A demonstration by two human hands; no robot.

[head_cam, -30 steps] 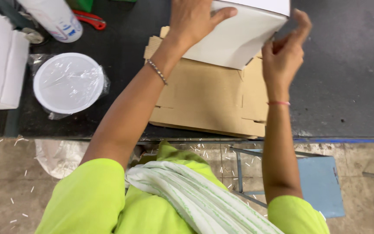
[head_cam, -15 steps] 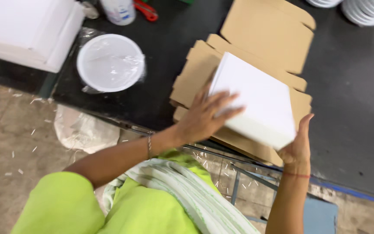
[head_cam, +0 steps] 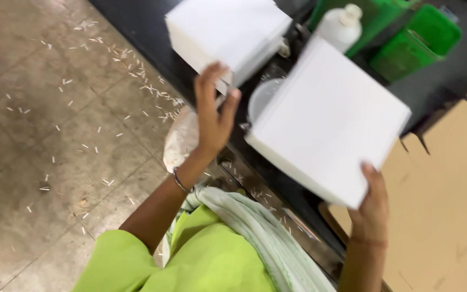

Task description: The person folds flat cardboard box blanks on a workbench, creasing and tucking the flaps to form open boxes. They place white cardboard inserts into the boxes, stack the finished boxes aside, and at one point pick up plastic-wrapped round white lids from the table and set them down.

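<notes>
The dark worktable [head_cam: 439, 92] runs across the top right of my view, with the grey floor [head_cam: 55, 162] littered with pale scraps to its left; flattened brown cardboard [head_cam: 444, 189] lies on the table at my right side; a white stack of sheets [head_cam: 228, 32] sits at the table's near edge, and behind it stand green bins [head_cam: 406, 32] and a white plastic bottle [head_cam: 341, 27]. I hold a thick white pad of sheets [head_cam: 328, 119] tilted in the air above the table edge, between the cardboard and the far stack; my right hand [head_cam: 371, 208] pinches its lower corner, thumb on top and fingers under it, out of sight. My left hand [head_cam: 214, 116] is raised just left of the pad, fingers spread and loose, gripping nothing; whether a fingertip brushes the pad's edge I cannot tell, as the frame is blurred. A round white lid [head_cam: 263, 97] shows partly behind the pad; a thin bangle [head_cam: 179, 181] circles my left wrist.
</notes>
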